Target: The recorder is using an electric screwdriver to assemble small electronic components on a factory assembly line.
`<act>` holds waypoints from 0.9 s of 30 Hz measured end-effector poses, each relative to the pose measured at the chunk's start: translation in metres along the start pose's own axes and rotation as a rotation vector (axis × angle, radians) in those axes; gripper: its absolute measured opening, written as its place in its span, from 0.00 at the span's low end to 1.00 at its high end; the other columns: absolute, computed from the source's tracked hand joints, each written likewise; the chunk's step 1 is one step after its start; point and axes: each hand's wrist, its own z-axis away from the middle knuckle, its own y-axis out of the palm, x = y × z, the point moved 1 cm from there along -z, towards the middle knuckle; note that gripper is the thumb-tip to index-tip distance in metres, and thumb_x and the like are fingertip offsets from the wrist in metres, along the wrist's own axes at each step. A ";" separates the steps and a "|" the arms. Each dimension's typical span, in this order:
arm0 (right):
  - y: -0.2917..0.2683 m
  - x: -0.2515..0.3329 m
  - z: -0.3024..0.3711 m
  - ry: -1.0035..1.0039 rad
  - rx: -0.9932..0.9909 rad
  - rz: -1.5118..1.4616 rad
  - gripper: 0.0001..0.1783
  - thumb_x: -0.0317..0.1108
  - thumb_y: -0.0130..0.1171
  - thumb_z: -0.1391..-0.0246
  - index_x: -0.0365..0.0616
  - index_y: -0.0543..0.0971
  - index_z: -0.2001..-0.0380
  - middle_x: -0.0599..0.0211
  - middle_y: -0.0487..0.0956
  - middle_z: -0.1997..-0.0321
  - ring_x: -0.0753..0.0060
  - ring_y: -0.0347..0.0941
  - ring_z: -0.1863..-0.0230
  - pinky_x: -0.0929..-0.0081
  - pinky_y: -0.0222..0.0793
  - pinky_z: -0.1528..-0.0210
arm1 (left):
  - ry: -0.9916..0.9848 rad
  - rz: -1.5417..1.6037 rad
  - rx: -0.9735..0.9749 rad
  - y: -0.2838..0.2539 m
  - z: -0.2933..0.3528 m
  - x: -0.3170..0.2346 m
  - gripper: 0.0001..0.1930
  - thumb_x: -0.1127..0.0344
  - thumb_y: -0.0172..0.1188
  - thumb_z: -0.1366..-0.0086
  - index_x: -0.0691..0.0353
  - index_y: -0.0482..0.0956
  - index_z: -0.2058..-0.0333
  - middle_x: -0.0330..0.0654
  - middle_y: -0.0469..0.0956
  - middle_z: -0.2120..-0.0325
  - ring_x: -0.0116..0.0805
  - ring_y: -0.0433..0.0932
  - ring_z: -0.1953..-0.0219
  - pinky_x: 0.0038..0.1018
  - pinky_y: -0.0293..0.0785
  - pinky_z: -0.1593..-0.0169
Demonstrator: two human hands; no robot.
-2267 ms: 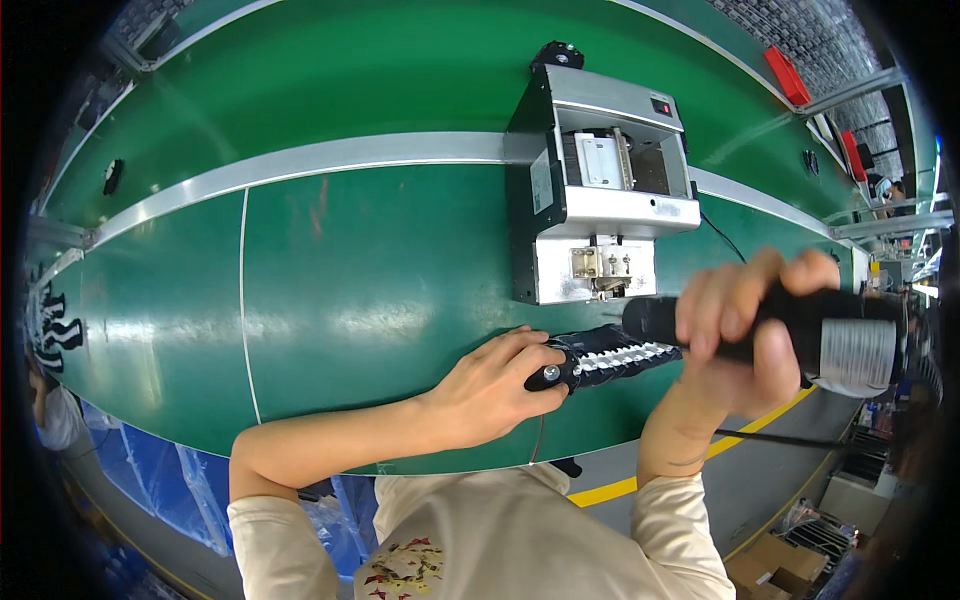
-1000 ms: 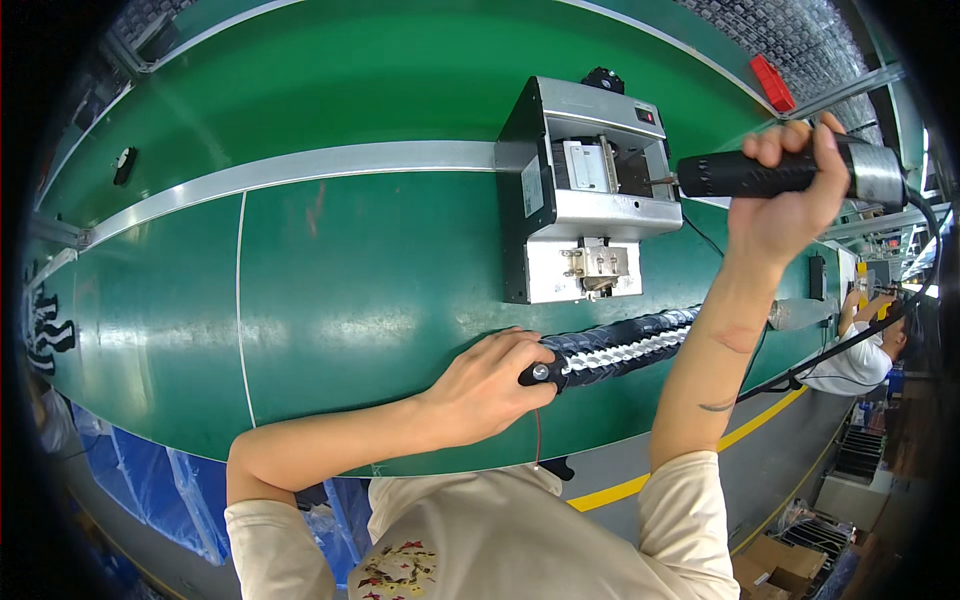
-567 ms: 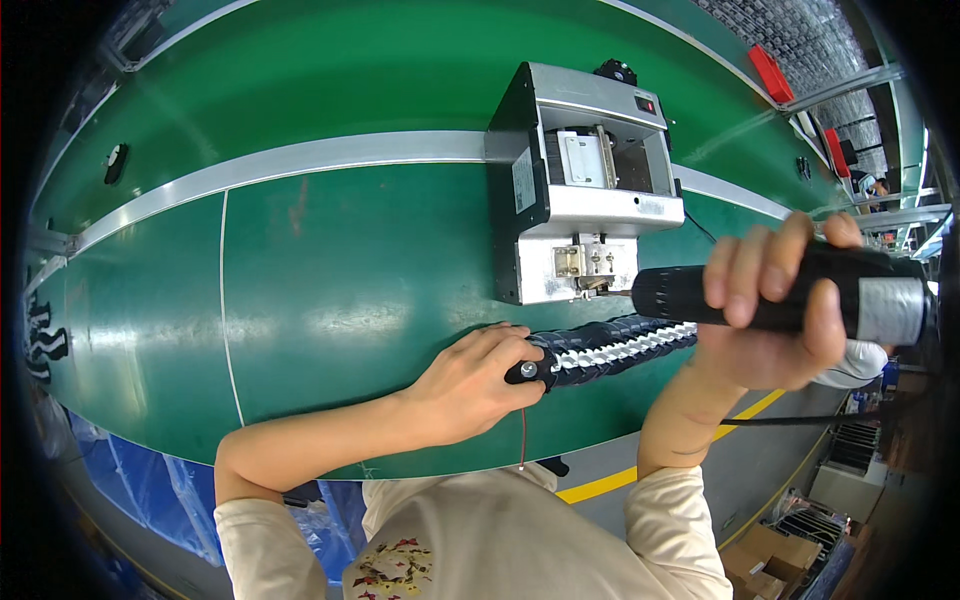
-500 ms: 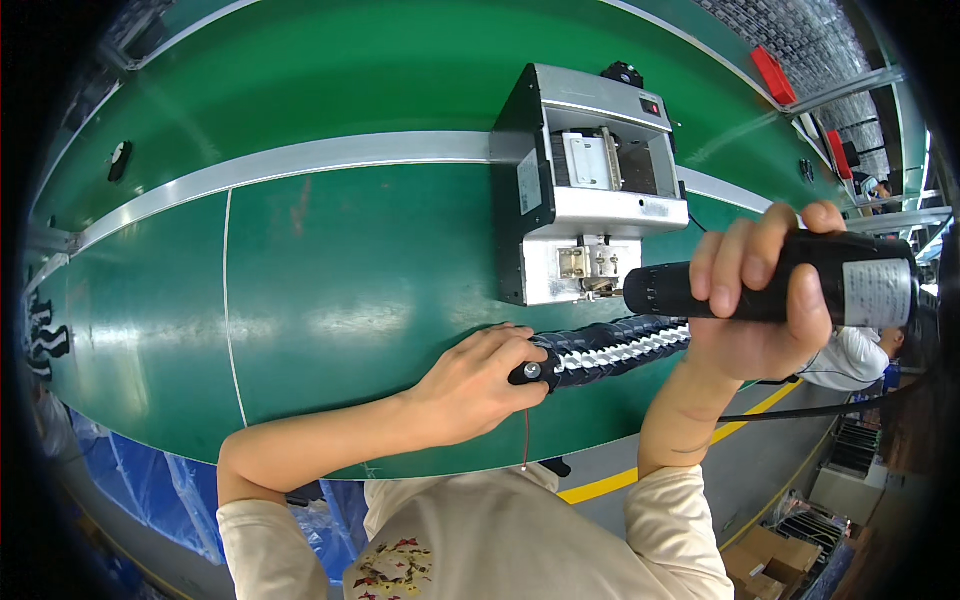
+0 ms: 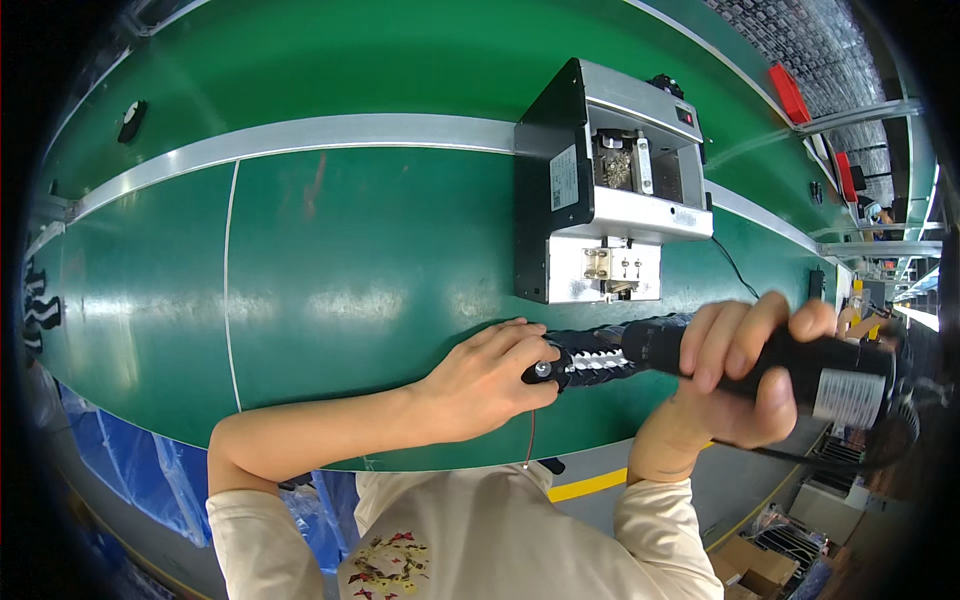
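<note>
My right hand (image 5: 735, 365) is closed around a black cylindrical electric screwdriver (image 5: 835, 365), held almost level with its narrower front end to the left. That front end is over a long black segmented part (image 5: 598, 362) with a white toothed strip along its middle; whether the bit touches the part I cannot tell. With fingers bent over it, my left hand (image 5: 490, 375) grips the part's left end on the bench. A shiny round screw head (image 5: 543, 370) shows beside those fingers. Below them hangs a thin reddish wire (image 5: 531, 435). The screwdriver covers much of the part's right end.
Behind the part stands a metal screw feeder (image 5: 640, 215) with loose screws in its tray. The green bench (image 5: 330, 270) has a metal rail (image 5: 370, 133) across it. A black cable (image 5: 860, 465) trails from the screwdriver. Red bins (image 5: 789, 95) sit at far right.
The screwdriver in my right hand has moved from the feeder's front down to over the black part. The feeder's inner tray now shows loose screws. My left hand stays on the part.
</note>
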 end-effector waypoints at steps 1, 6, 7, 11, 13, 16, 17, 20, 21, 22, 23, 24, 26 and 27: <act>0.003 0.003 0.006 0.006 0.009 -0.002 0.24 0.34 0.64 0.48 0.45 0.64 0.52 0.66 0.69 0.77 0.71 0.67 0.85 0.69 0.67 0.81 | 0.002 -0.001 0.004 -0.001 0.001 -0.001 0.11 0.69 0.66 0.50 0.52 0.82 0.65 0.44 0.72 0.56 0.50 0.74 0.48 0.43 0.76 0.46; 0.016 -0.003 0.024 0.075 -0.089 -0.039 0.25 0.31 0.68 0.53 0.45 0.64 0.56 0.64 0.70 0.78 0.68 0.68 0.85 0.68 0.68 0.81 | -0.015 -0.003 -0.035 -0.003 0.004 -0.005 0.08 0.70 0.61 0.53 0.54 0.80 0.70 0.45 0.72 0.57 0.48 0.74 0.49 0.41 0.74 0.42; 0.017 -0.006 0.026 0.062 -0.047 -0.020 0.24 0.32 0.65 0.52 0.44 0.64 0.55 0.64 0.69 0.78 0.70 0.68 0.85 0.70 0.67 0.82 | -0.015 -0.002 -0.038 -0.003 0.004 -0.004 0.08 0.69 0.61 0.53 0.54 0.80 0.70 0.45 0.72 0.57 0.48 0.74 0.49 0.41 0.74 0.42; 0.025 -0.008 0.032 0.130 -0.085 0.008 0.24 0.34 0.67 0.52 0.45 0.64 0.56 0.65 0.69 0.78 0.70 0.68 0.84 0.69 0.68 0.80 | -0.015 -0.005 -0.041 -0.005 0.005 -0.005 0.08 0.69 0.61 0.53 0.54 0.80 0.70 0.45 0.72 0.57 0.48 0.74 0.49 0.40 0.73 0.42; 0.032 -0.006 0.035 0.179 -0.136 0.021 0.25 0.34 0.71 0.53 0.46 0.65 0.58 0.65 0.70 0.78 0.68 0.69 0.82 0.67 0.69 0.78 | -0.011 -0.002 -0.034 -0.008 0.006 -0.005 0.09 0.69 0.61 0.53 0.54 0.80 0.70 0.45 0.72 0.57 0.48 0.73 0.49 0.40 0.73 0.42; 0.032 -0.008 0.035 0.180 -0.068 0.057 0.24 0.35 0.71 0.52 0.47 0.65 0.60 0.66 0.71 0.78 0.69 0.69 0.81 0.66 0.70 0.76 | -0.013 0.005 -0.044 -0.008 0.006 -0.003 0.09 0.69 0.61 0.54 0.54 0.81 0.70 0.45 0.72 0.57 0.48 0.73 0.49 0.40 0.73 0.42; 0.031 -0.010 0.035 0.164 -0.041 0.065 0.24 0.34 0.71 0.52 0.47 0.65 0.60 0.66 0.71 0.78 0.69 0.69 0.81 0.67 0.70 0.76 | -0.017 0.010 -0.034 -0.008 0.005 -0.002 0.10 0.68 0.62 0.53 0.53 0.82 0.68 0.45 0.72 0.57 0.48 0.73 0.48 0.41 0.74 0.43; 0.031 -0.011 0.034 0.120 0.046 0.079 0.23 0.33 0.71 0.52 0.47 0.65 0.61 0.65 0.71 0.78 0.70 0.69 0.81 0.69 0.70 0.77 | -0.020 0.025 -0.023 -0.009 0.004 -0.002 0.12 0.68 0.63 0.53 0.53 0.83 0.66 0.45 0.72 0.56 0.49 0.73 0.47 0.42 0.74 0.44; 0.029 -0.014 0.033 0.087 0.084 0.081 0.22 0.32 0.68 0.51 0.46 0.65 0.61 0.65 0.71 0.78 0.71 0.68 0.83 0.70 0.70 0.78 | -0.026 0.021 -0.036 -0.009 0.004 -0.003 0.10 0.68 0.62 0.53 0.53 0.82 0.68 0.45 0.72 0.57 0.48 0.73 0.48 0.41 0.73 0.43; 0.027 -0.019 0.033 0.054 0.120 0.083 0.21 0.31 0.66 0.51 0.45 0.65 0.60 0.65 0.71 0.78 0.72 0.68 0.84 0.71 0.70 0.80 | -0.031 0.018 -0.047 -0.009 0.004 -0.004 0.09 0.68 0.61 0.54 0.54 0.82 0.70 0.45 0.72 0.57 0.47 0.73 0.49 0.40 0.73 0.42; 0.026 -0.021 0.034 0.020 0.157 0.085 0.20 0.29 0.64 0.51 0.44 0.65 0.59 0.65 0.70 0.78 0.73 0.68 0.86 0.72 0.70 0.81 | -0.036 0.017 -0.046 -0.008 0.005 -0.004 0.09 0.68 0.61 0.54 0.54 0.82 0.70 0.45 0.72 0.57 0.47 0.73 0.49 0.40 0.73 0.42; 0.027 -0.019 0.033 0.052 0.136 0.082 0.20 0.30 0.66 0.52 0.45 0.65 0.60 0.65 0.71 0.78 0.72 0.69 0.84 0.71 0.71 0.80 | -0.036 0.021 -0.047 -0.008 0.004 -0.003 0.09 0.68 0.61 0.54 0.54 0.82 0.70 0.45 0.72 0.57 0.47 0.73 0.49 0.40 0.73 0.42; 0.031 -0.015 0.034 0.115 0.094 0.075 0.21 0.31 0.70 0.53 0.45 0.67 0.63 0.65 0.73 0.79 0.70 0.70 0.81 0.70 0.71 0.76 | -0.037 0.027 -0.047 -0.007 0.003 -0.004 0.09 0.68 0.61 0.53 0.54 0.82 0.69 0.44 0.72 0.57 0.47 0.74 0.49 0.40 0.73 0.42; 0.030 -0.016 0.035 0.117 0.088 0.071 0.21 0.30 0.70 0.53 0.45 0.67 0.62 0.65 0.73 0.79 0.70 0.71 0.81 0.70 0.71 0.76 | -0.040 0.021 -0.049 -0.007 0.003 -0.004 0.09 0.68 0.61 0.53 0.53 0.82 0.69 0.44 0.72 0.57 0.47 0.74 0.49 0.40 0.73 0.42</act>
